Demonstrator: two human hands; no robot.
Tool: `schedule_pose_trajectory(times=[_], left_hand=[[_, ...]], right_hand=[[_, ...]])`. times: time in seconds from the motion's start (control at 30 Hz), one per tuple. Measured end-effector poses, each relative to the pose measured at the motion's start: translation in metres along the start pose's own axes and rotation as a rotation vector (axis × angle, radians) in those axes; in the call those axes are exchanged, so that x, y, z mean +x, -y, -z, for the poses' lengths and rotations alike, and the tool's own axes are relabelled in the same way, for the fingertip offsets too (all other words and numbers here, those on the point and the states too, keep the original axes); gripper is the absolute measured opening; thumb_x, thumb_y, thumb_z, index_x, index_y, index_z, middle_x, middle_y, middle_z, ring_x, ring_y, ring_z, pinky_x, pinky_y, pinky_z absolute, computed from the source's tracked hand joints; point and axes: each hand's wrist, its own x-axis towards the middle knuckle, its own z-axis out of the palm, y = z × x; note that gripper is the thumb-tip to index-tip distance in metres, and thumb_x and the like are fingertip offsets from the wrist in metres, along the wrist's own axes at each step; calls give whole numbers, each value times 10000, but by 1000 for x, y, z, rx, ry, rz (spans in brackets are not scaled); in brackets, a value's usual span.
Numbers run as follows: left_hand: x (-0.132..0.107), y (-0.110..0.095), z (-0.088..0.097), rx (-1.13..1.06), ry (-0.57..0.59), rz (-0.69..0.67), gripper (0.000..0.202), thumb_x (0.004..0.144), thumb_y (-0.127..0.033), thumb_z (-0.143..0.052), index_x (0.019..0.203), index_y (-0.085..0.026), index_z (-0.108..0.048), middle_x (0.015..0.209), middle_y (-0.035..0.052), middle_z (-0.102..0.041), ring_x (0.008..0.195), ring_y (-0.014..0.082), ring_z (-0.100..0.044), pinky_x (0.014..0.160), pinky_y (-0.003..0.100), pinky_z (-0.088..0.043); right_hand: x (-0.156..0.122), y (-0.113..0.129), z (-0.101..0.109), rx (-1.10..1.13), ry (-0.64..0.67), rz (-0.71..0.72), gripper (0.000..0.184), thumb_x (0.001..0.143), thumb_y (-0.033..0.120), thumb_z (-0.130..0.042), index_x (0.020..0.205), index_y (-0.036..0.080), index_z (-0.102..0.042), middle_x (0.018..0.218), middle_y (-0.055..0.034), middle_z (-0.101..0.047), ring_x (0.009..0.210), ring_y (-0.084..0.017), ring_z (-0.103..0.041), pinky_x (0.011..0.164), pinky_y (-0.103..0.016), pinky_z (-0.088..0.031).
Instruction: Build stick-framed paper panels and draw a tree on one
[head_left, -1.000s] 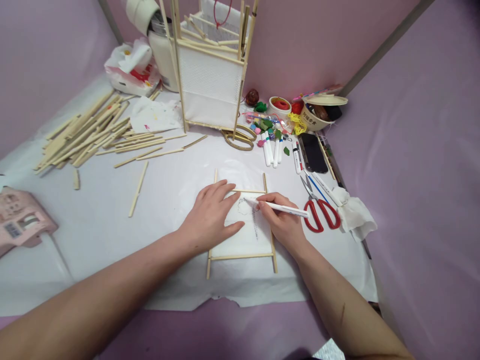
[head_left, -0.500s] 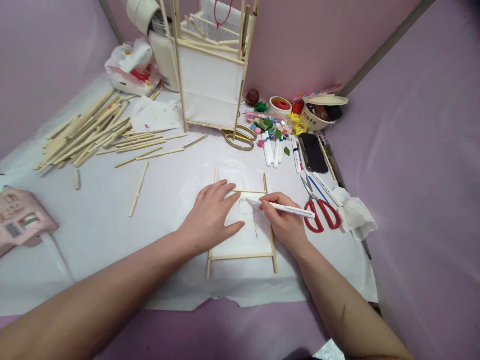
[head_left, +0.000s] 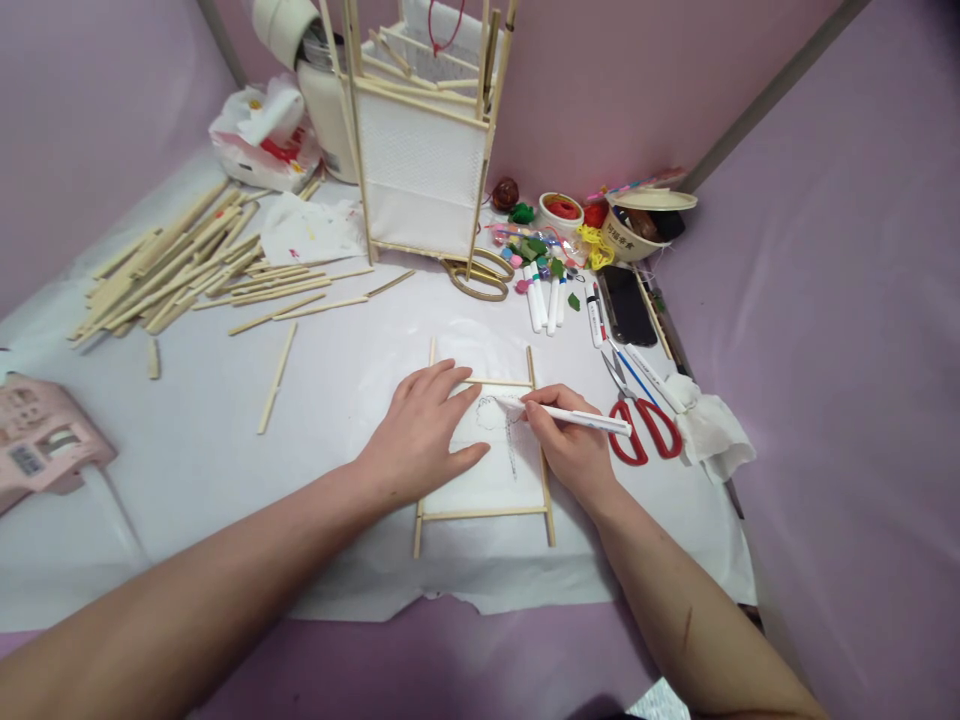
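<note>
My left hand (head_left: 424,425) lies flat on a small white cloth panel (head_left: 484,480), stretched in a frame of wooden sticks (head_left: 480,513), and holds nothing. My right hand (head_left: 570,450) grips a white pen (head_left: 581,419), with its tip on the cloth near the top edge. A thin dark ink sketch (head_left: 491,412) shows there, partly covered by the pen tip and fingers.
Loose wooden sticks (head_left: 172,270) lie at the left. A tall framed mesh panel (head_left: 420,170) stands behind. To the right are white markers (head_left: 544,300), gold scissors (head_left: 480,280), red-handled scissors (head_left: 645,432), a phone (head_left: 626,305) and crumpled tissue (head_left: 709,425).
My right hand and the pen have shifted slightly to the right across the sketch. My left hand and the frame have not moved.
</note>
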Motion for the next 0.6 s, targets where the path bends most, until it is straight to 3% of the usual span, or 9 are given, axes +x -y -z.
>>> schedule_pose_trajectory(times=[0.6], left_hand=[[0, 1, -1, -4, -8, -10, 561, 839, -422, -696, 1333, -170, -615, 1487, 166, -493, 1445, 371, -348, 1156, 568, -325]], right_hand=[[3, 2, -1, -3, 19, 52, 110, 891, 278, -583, 849, 240, -677, 826, -11, -742, 835, -208, -680, 825, -369, -469]])
